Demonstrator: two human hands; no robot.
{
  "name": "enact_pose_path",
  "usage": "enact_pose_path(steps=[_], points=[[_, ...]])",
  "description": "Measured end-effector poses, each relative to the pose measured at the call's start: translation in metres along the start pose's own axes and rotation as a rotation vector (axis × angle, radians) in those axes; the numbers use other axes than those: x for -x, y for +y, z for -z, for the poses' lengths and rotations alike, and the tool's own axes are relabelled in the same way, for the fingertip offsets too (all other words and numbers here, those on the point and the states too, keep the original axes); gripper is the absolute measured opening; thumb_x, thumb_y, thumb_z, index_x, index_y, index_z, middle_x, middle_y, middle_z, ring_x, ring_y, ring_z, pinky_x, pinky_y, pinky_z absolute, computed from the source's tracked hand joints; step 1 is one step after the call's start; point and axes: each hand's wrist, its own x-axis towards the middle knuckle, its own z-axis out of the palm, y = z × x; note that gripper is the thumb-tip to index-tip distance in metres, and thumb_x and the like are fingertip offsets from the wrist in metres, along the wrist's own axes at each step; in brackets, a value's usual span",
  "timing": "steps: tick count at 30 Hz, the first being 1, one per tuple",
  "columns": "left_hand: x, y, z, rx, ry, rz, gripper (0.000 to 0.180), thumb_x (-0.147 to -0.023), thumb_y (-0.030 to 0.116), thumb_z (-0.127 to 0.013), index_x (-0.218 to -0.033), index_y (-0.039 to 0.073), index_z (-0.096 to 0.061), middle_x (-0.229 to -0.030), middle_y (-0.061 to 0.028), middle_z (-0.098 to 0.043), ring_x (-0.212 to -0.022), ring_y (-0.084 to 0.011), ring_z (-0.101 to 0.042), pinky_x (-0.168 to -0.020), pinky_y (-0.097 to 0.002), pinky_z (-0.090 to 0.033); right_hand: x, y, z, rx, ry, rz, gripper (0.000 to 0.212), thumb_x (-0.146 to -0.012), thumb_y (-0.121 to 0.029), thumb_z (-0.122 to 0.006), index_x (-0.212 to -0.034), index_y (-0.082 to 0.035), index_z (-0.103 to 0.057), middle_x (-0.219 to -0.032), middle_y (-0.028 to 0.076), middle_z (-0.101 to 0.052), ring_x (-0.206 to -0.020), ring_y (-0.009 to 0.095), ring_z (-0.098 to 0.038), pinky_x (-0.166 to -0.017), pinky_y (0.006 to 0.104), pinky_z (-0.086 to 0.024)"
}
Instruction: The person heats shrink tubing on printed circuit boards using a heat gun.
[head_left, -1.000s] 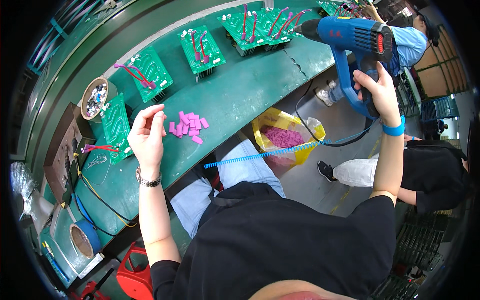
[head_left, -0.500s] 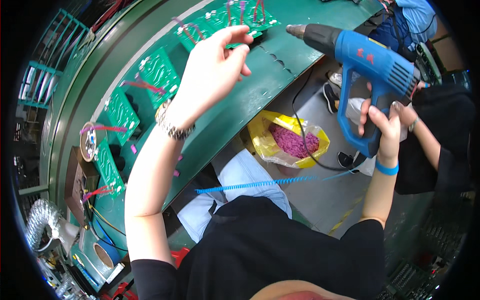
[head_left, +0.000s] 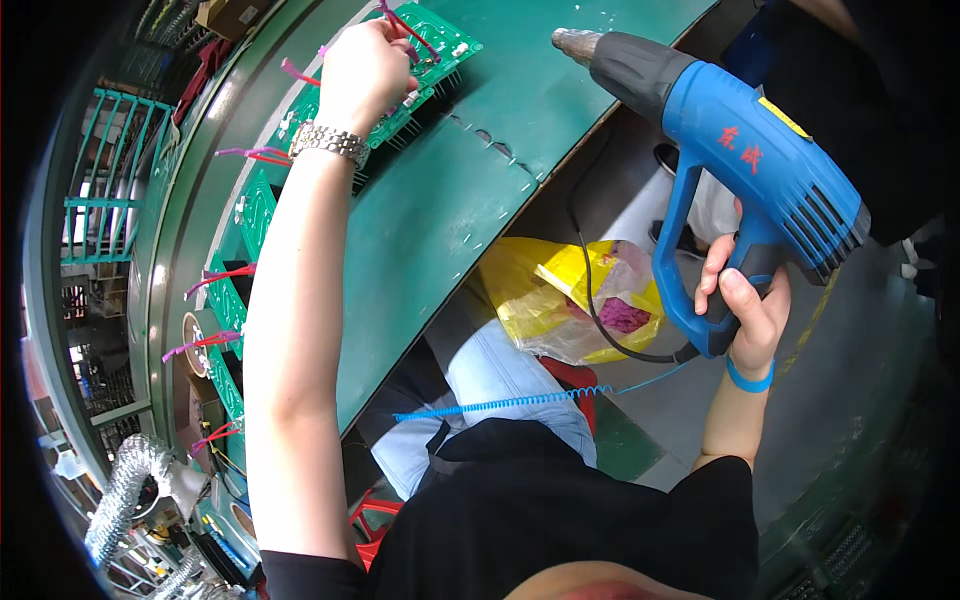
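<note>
My right hand [head_left: 745, 300] is wrapped around the handle of a blue heat gun [head_left: 770, 160]. The gun's metal nozzle [head_left: 577, 44] points left over the edge of the bench. At the far end of the bench, my left hand [head_left: 365, 75] has its fingers curled in at red wires [head_left: 415, 33] with purple sleeves. These wires stand up from a green circuit board [head_left: 440, 35]. The fingertips are partly hidden, but they appear closed on the wires. More green boards [head_left: 258, 212] with red and purple wires run in a row along the left, partly behind my left forearm.
A yellow bag [head_left: 530, 300] with small pink-purple pieces sits beyond my knees, beside the green bench [head_left: 420, 250]. The gun's black cord [head_left: 590, 290] hangs across it. A coiled blue cord [head_left: 500, 404] crosses my lap. A silver duct [head_left: 130, 480] stands at lower left.
My left hand has moved left and away from me, down to the wires of a far board. The heat gun is still held and looks nearer. The view has shifted; the person at right has mostly left it.
</note>
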Motion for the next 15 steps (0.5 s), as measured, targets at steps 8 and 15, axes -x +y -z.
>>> enact_pose_path(steps=[8,15], points=[[-0.012,0.008,0.000,-0.275,-0.174,0.030,0.022,-0.090,0.018,-0.054,-0.082,0.000,-0.063,-0.060,-0.0088,-0.064,-0.051,-0.0138,-0.064,-0.050,-0.0262,-0.050,-0.005,0.008,0.003,-0.026,-0.015,0.019,0.019,-0.080,-0.009,-0.057,-0.092,0.004,-0.052,-0.084,0.012,-0.056,-0.061,0.015,-0.055,-0.055,0.0271,-0.047],[0.002,0.011,0.023,-0.099,-0.255,0.181,0.022,-0.090,0.014,-0.052,-0.101,-0.005,-0.057,-0.064,-0.0101,-0.064,-0.051,-0.0136,-0.063,-0.049,-0.0272,-0.050,-0.006,-0.011,-0.010,0.036,-0.064,0.031,0.024,-0.079,-0.007,-0.058,-0.098,0.005,-0.050,-0.082,0.012,-0.057,-0.060,0.015,-0.055,-0.055,0.0273,-0.047]])
